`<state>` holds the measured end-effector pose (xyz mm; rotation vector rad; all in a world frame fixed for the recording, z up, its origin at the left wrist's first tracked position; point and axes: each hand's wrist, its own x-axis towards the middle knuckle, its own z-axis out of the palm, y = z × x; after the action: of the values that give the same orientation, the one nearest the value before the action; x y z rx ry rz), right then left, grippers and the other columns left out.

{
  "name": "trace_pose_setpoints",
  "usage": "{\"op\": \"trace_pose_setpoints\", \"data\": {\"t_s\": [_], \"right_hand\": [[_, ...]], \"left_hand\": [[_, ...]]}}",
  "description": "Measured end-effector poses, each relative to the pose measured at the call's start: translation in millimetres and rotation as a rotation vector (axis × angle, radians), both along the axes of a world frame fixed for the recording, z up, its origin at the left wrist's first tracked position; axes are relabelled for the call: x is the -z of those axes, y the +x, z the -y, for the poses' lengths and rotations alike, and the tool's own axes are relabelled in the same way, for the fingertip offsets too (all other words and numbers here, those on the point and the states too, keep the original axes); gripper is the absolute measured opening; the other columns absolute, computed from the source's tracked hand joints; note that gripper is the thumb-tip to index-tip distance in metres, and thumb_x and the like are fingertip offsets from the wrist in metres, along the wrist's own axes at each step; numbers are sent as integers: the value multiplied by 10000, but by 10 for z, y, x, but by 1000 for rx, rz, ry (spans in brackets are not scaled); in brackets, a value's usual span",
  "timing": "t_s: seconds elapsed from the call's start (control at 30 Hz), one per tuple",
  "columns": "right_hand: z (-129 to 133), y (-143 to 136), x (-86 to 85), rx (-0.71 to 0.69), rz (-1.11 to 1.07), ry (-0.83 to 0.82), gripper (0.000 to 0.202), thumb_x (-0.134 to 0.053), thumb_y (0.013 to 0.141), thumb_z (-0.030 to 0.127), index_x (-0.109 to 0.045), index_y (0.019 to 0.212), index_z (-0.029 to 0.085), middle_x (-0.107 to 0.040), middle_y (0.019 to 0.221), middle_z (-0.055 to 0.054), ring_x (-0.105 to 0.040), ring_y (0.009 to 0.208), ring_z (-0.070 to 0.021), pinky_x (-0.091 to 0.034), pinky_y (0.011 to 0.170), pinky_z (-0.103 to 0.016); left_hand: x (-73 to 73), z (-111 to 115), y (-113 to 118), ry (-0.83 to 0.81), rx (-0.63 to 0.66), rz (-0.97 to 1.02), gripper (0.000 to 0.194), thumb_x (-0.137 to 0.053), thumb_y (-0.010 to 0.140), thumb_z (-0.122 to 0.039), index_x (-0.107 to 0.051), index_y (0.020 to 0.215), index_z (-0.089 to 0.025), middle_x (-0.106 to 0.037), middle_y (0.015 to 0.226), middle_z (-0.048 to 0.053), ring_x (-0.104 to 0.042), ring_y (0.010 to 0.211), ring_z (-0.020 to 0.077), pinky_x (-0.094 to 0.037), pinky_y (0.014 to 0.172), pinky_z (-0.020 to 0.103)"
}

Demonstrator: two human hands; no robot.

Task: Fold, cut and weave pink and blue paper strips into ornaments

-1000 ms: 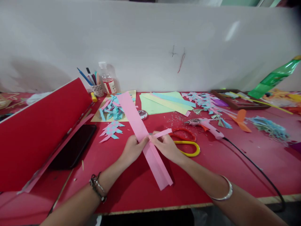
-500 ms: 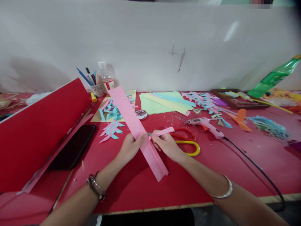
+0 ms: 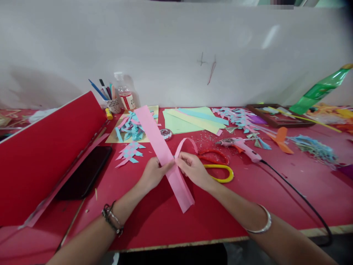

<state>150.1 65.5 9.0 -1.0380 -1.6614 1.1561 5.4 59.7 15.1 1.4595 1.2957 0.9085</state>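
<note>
A long pink paper strip (image 3: 154, 136) slants across the middle of the view, held above the red table. My left hand (image 3: 156, 171) grips it at mid-length, thumb on top. Close beside that thumb, my right hand (image 3: 191, 167) pinches the paper at its right edge. From there a narrow pink strip (image 3: 185, 141) curls up in an arch over the right hand. The lower part of the wide strip has a crease along its right side. Scissors with a red and a yellow handle (image 3: 233, 175) lie just right of my right hand, their blades hidden.
Right of the scissors lies a pink glue gun (image 3: 249, 150) with its black cord. Woven paper pieces (image 3: 131, 150), cut scraps and coloured sheets (image 3: 182, 123) lie behind the hands. A red board (image 3: 52, 158) leans over a dark phone (image 3: 85, 176) at left.
The narrow strip has gone from pointing right to arching upward. The wide strip's upper end has shifted slightly right and down, and both hands remain close together.
</note>
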Motion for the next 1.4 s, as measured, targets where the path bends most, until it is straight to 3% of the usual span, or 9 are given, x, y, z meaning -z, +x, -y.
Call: {"op": "trace_pose_setpoints", "data": {"t_s": [0.13, 0.27, 0.47, 0.67, 0.83, 1.1, 1.3, 1.4], "right_hand": [[7, -3, 3, 23, 62, 55, 263, -440, 763, 278, -344, 539, 181, -302, 504, 63, -310, 474, -63, -233, 446, -207], [-2, -1, -2, -14, 25, -41, 258, -409, 765, 252, -330, 528, 187, -298, 458, 73, -306, 422, -56, -214, 413, -204], [-3, -16, -9, 1, -48, -190, 247, -414, 758, 257, -374, 526, 181, -337, 419, 82, -304, 377, -45, -211, 378, -191], [-7, -17, -4, 36, -104, -165, 246, -412, 764, 291, -390, 545, 181, -358, 429, 80, -326, 381, -47, -241, 382, -190], [9, -11, -5, -22, -35, -82, 277, -446, 748, 278, -336, 511, 186, -312, 433, 80, -300, 395, -46, -210, 390, -199], [8, -18, -5, -20, -49, -160, 272, -430, 748, 275, -344, 505, 186, -318, 410, 81, -293, 370, -43, -203, 374, -195], [-10, -12, -2, 31, -109, -182, 250, -415, 762, 306, -395, 544, 183, -373, 427, 77, -323, 370, -48, -238, 371, -191], [-4, -10, -7, 11, -82, -141, 273, -431, 764, 318, -366, 534, 186, -347, 433, 78, -328, 385, -49, -241, 382, -191]], "left_hand": [[3, 2, -1, 45, -3, -64, 300, -534, 709, -397, -567, 609, -116, -562, 581, -17, -504, 555, 115, -357, 474, 188], [-7, 23, 15, 39, -22, -44, 325, -513, 721, -420, -558, 618, -116, -540, 580, -16, -474, 533, 100, -337, 447, 180], [-11, 26, 37, 39, -156, -11, 322, -516, 714, -414, -547, 598, -116, -531, 550, -14, -460, 509, 95, -334, 440, 181], [-6, 33, 43, -9, 53, 59, 266, -517, 722, -375, -601, 677, -127, -604, 644, 6, -523, 584, 117, -395, 526, 195], [-14, 47, 47, 43, -16, -10, 288, -502, 717, -364, -519, 551, -130, -480, 522, -41, -418, 488, 76, -319, 436, 174], [-11, 42, 39, 77, -132, -15, 352, -494, 723, -425, -480, 530, -131, -427, 487, -47, -366, 451, 62, -266, 391, 168], [-15, 51, 46, 1, 49, 34, 303, -504, 728, -406, -593, 699, -118, -593, 651, 9, -517, 591, 119, -400, 525, 204], [-12, 56, 55, 31, 9, -26, 309, -494, 729, -399, -564, 627, -117, -544, 579, -6, -477, 542, 105, -361, 471, 191]]}}
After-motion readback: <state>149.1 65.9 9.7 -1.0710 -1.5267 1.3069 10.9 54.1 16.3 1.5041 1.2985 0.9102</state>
